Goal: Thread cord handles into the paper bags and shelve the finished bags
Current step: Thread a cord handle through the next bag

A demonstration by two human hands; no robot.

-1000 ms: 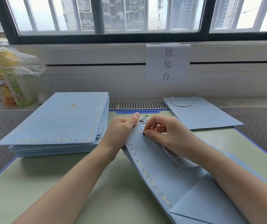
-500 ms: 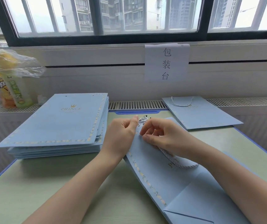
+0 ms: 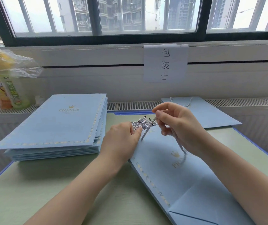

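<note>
The work looks early. One finished bag (image 3: 211,114), its cord handle already looped through, lies flat at the far right of the bench (image 3: 32,192), while a tall stack of flat bags (image 3: 57,124) on the left has bare handle holes and waits its turn. The bag in hand (image 3: 170,168) lies flat in the middle of the bench. The right hand (image 3: 177,125) pinches a white cord (image 3: 148,129) between thumb and forefinger, lifted taut from a hole near the bag's top edge. The left hand (image 3: 122,140) presses on that edge, fingers curled; whether it also grips the spare cords (image 3: 142,123) bunched just beyond it is unclear. No shelf is in view, so shelving seems still to come.
</note>
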